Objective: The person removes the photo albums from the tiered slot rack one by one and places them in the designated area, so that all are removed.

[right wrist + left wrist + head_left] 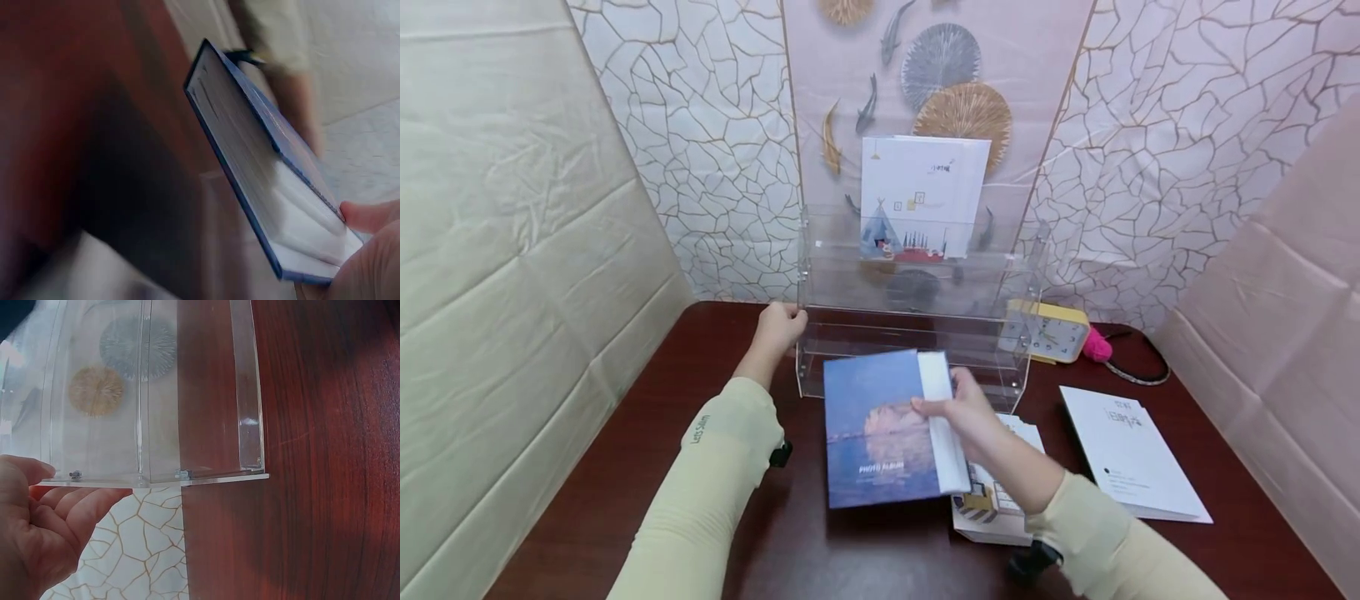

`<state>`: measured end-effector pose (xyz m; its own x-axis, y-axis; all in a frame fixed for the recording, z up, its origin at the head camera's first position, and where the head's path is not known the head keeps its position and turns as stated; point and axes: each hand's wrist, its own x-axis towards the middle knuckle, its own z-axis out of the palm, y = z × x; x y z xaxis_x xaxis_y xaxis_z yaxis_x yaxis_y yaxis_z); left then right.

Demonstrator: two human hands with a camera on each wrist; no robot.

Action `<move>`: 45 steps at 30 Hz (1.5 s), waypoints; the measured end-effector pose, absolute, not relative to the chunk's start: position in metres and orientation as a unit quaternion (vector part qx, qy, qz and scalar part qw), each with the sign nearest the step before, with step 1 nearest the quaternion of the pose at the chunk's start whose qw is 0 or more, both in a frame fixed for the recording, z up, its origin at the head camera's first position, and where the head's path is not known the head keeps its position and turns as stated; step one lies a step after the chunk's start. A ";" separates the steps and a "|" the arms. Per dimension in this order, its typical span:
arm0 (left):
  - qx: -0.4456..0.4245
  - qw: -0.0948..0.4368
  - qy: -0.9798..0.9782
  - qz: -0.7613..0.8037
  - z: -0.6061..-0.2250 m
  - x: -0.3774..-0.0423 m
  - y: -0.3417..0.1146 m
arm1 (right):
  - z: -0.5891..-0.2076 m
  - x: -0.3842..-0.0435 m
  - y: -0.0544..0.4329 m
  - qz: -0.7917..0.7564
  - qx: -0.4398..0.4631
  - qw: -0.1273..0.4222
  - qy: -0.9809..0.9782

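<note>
My right hand (pixel 973 417) grips a blue photo album (pixel 876 433) by its right edge, thumb on the cover. The cover carries a painted sea scene and the words "PHOTO ALBUM". In the right wrist view the album (pixel 250 181) is seen edge-on, its white pages between blue boards. A clear acrylic display rack (pixel 910 313) with tiers stands behind it. My left hand (pixel 778 329) holds the rack's left side panel, thumb on one face and fingers on the other in the left wrist view. On the upper tier leans a white album (pixel 925 196) with a tent picture.
On the table at right lie a white booklet (pixel 1135 454) and a white book (pixel 992 525) with a house drawing, partly under my right arm. A yellow clock (pixel 1060 332) stands by the rack's right end, beside a pink ball (pixel 1097 345) and a dark cord (pixel 1150 379).
</note>
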<state>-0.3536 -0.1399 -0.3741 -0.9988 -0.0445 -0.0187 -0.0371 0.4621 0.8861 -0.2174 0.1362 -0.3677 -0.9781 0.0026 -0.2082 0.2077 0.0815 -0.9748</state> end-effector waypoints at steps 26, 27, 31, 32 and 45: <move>0.025 0.001 -0.859 -0.512 -0.374 -0.353 -0.139 | -0.439 -0.197 0.110 -0.524 0.072 0.035 0.848; 0.024 0.002 -0.859 -0.511 -0.374 -0.353 -0.139 | -0.439 -0.196 0.109 -0.506 0.060 0.027 0.860; 0.022 0.004 -0.862 -0.506 -0.375 -0.353 -0.139 | -0.439 -0.190 0.108 -0.437 0.008 0.026 0.899; 0.022 0.004 -0.864 -0.503 -0.375 -0.353 -0.139 | -0.439 -0.187 0.107 -0.428 -0.008 0.033 0.903; 0.017 0.010 -0.870 -0.492 -0.373 -0.352 -0.142 | -0.441 -0.177 0.106 -0.337 -0.123 0.082 0.930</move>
